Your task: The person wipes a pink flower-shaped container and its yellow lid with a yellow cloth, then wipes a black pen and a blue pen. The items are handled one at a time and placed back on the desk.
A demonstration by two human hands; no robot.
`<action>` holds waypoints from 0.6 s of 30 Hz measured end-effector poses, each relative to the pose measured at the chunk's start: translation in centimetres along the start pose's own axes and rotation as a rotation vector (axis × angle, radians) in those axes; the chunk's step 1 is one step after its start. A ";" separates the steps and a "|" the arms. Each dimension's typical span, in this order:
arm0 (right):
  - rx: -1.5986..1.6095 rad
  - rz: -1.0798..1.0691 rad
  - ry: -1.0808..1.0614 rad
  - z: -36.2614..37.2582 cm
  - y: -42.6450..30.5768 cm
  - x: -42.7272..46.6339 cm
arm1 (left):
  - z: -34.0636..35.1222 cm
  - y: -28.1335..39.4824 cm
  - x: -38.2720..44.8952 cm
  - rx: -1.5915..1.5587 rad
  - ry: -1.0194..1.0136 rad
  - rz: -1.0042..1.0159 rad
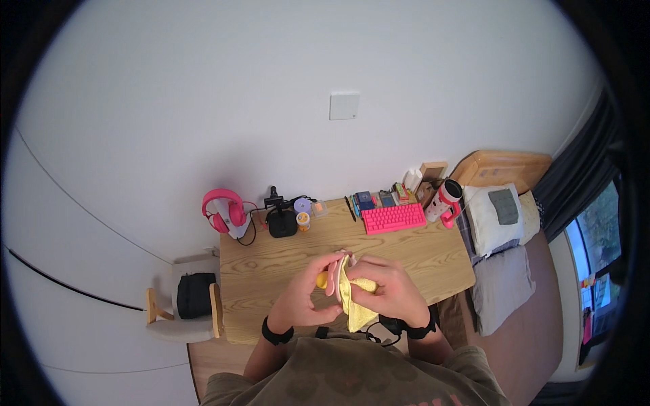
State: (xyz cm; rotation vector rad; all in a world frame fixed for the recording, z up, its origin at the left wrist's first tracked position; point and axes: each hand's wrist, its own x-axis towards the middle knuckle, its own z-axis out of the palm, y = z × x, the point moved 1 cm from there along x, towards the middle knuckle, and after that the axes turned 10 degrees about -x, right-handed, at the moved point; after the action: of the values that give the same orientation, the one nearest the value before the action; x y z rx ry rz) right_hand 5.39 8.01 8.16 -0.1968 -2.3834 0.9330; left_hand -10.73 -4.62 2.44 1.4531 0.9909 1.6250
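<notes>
Both hands are together over the front of the wooden desk (284,264), close to my torso. My left hand (299,297) grips a small pink object (332,280) between thumb and fingers. A round yellow part (321,279) sticks out on the object's left side; what the object is cannot be made out. In my right hand (388,284) is a yellow cloth (361,315), its fingers pinching it against the pink object's right side. One end of the cloth hangs down towards my shirt. The fingers and cloth hide much of the object.
Along the desk's back stand pink headphones (223,208) on a stand, a black device stand (282,222), an orange-and-white jar (303,221), a pink keyboard (394,218) and a handled tumbler (443,200). A chair (185,309) stands left; a bed with pillows (492,218) is right.
</notes>
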 end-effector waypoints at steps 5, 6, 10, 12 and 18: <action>-0.008 0.102 0.083 0.2 -0.4 0.1 | 0.4 1.1 0.0 0.064 0.009 -0.006; -0.018 0.121 0.095 0.3 -0.3 0.1 | 0.4 1.2 -0.1 0.079 0.010 -0.009; -0.040 0.145 0.112 0.5 0.0 0.2 | 0.0 1.1 -0.6 0.098 0.010 0.011; -0.036 0.134 0.078 0.5 0.0 0.3 | -0.1 0.7 -0.6 0.079 0.033 0.049; -0.039 0.094 -0.057 0.1 -0.1 0.3 | 0.2 0.2 -0.4 -0.006 0.089 0.038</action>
State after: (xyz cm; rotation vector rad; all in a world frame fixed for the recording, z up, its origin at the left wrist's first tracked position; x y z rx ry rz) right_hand 5.08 7.96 8.26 -0.3031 -2.4645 0.9470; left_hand -10.51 -5.01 2.49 1.4140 1.0124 1.7315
